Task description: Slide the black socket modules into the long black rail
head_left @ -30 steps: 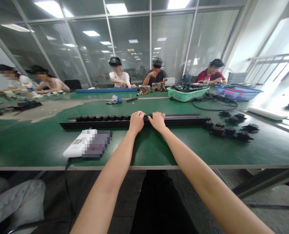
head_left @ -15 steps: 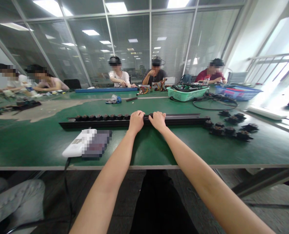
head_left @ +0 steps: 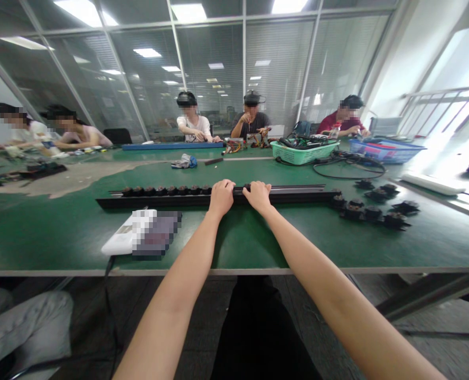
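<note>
My left grip (head_left: 221, 198) and right grip (head_left: 258, 196) closed over the top of a long black rail (head_left: 171, 202) lying across the green bench (head_left: 40, 237) just ahead of me. Small black parts (head_left: 161, 190) stood in a row along the rail, running from well left of my left grip and stopping at my hands, while the rail ran on to the right of my right grip. Loose black parts (head_left: 371, 214) lay on the bench past the rail's right end, well right of my right grip. Left of my left grip and nearer me sat a white item (head_left: 129, 232), partly blurred out. Far beyond my right grip stood a green basket (head_left: 303, 153) and a blue basket (head_left: 385, 150), beside coiled cables (head_left: 349, 169), with a co-worker (head_left: 251, 119) across the bench.
</note>
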{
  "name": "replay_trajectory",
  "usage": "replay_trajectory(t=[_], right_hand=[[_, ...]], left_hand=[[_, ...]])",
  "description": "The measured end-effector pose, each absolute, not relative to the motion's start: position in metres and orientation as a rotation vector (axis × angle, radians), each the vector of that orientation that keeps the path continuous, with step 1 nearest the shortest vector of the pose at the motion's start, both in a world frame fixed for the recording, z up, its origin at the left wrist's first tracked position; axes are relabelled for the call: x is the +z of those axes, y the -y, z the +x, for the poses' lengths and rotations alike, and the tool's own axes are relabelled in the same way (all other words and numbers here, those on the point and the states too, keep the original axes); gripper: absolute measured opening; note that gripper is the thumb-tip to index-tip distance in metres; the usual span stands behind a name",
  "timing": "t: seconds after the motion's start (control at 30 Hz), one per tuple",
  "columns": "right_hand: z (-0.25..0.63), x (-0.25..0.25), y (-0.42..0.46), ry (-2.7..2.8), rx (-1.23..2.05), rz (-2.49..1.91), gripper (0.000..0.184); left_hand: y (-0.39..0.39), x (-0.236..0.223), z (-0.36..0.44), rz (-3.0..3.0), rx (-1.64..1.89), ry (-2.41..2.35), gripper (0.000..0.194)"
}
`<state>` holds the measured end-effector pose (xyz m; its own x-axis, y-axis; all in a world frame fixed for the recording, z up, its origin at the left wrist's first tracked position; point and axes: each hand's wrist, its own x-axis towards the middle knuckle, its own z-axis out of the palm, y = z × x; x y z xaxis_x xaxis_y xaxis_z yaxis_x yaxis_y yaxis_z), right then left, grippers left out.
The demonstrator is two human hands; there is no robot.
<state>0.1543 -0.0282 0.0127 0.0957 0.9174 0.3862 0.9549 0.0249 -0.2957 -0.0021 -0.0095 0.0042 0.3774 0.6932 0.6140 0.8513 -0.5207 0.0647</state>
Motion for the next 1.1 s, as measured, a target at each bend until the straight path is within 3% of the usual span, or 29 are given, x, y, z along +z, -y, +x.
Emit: replay_trajectory(t=[0.53,1.1], right_hand=[[0.168,0.011,0.027,1.858,0.031,-1.744,0.032],[0.173,0.014,0.03,1.905,-0.04,-1.774,0.034]], left_hand=[[0.008,0.003,-0.003,-2.372,-0.895,1.358,0.037],[0.006,0.003,-0.005,-2.375,-0.91,1.313,0.036]])
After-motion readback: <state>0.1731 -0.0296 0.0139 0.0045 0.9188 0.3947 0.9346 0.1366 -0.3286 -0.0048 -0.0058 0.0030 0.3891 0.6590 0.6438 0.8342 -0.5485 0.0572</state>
